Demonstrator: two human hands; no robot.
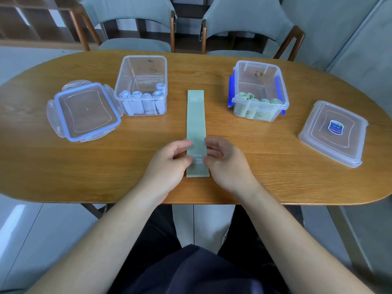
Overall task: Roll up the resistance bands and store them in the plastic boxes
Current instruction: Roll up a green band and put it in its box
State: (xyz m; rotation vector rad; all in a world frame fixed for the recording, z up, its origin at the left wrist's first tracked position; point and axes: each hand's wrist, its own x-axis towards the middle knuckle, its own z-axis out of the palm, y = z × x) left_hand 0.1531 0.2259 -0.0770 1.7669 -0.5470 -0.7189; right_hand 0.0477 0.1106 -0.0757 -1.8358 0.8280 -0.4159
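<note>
Green resistance band (196, 124) marked 30 lies flat and unrolled at the centre of the table (275, 166), between 2 open plastic boxes. Left hand (169, 164) and right hand (224, 162) pinch its edges near the lower end, fingers loosely curled.

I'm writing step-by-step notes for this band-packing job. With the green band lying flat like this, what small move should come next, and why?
Probably fold the near end of the green band over to start the roll. It lies flat and unrolled, and the left hand and right hand pinch its edges near that end. The right box already holds green rolls.
</note>
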